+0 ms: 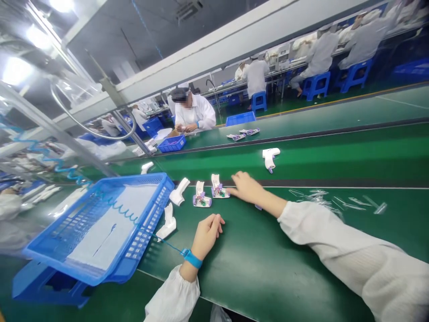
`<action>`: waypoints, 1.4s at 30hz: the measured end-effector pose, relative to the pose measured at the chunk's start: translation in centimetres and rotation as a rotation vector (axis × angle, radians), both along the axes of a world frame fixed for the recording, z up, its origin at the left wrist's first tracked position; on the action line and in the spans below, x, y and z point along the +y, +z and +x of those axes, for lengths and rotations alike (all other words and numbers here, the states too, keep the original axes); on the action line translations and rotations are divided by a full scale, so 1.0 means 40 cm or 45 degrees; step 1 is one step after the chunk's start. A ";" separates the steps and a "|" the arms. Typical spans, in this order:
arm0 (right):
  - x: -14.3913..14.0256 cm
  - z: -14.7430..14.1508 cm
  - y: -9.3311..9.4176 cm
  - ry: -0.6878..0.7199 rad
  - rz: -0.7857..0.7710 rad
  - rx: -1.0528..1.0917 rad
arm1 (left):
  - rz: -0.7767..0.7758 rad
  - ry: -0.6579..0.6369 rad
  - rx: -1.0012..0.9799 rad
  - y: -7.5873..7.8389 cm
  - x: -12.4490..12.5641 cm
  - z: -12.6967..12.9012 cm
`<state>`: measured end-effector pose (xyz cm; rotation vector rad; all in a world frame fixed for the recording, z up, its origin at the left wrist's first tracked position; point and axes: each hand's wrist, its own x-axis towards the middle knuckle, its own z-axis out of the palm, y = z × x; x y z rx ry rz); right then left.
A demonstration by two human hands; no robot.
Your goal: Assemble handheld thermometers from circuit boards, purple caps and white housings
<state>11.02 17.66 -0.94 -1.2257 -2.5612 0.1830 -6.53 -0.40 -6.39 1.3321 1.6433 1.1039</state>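
Observation:
My right hand (248,188) is stretched over the green bench, fingers extended and apart, with nothing visible in it. Just left of its fingertips lies a white housing half (219,188) with purple edging and wiring inside. A similar housing half (201,196) sits beside that one. Under my right wrist a small purple part (258,207) peeks out, mostly hidden. My left hand (207,232) rests nearer me, fingers curled in with nothing showing between them; a blue wrist strap is around its wrist. White shell pieces (180,191) (167,222) lie left of it.
A blue basket (164,183) with a white sheet inside stands at the left. On the green belt lies a white gun-shaped device (270,157). Clear plastic pieces (348,203) are scattered at right. Across the belt a co-worker (196,112) sits by a blue bin (171,144).

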 end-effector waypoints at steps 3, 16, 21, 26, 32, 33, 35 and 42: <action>-0.058 -0.090 -0.033 0.054 -0.073 -0.111 | -0.086 0.051 -0.103 0.007 0.003 -0.008; -0.330 0.105 0.054 0.035 0.013 0.006 | 0.217 0.034 -0.956 0.097 0.087 0.147; -0.321 0.291 0.194 0.115 0.001 0.414 | 0.276 -0.325 -0.559 0.115 0.102 0.173; -0.293 0.335 0.218 0.168 -0.032 0.704 | 0.362 -0.565 -0.307 0.070 0.092 0.177; -0.311 0.281 0.118 0.438 -0.141 0.441 | 0.401 -0.556 -0.047 0.036 0.066 0.163; -0.312 0.278 0.106 0.462 -0.107 0.400 | 0.411 -0.542 -0.024 0.037 0.064 0.162; -0.311 0.277 0.086 0.481 -0.003 0.352 | 0.411 -0.554 -0.034 0.041 0.062 0.162; -0.309 0.276 0.048 0.399 0.399 0.454 | 0.400 -0.571 -0.163 0.041 0.059 0.167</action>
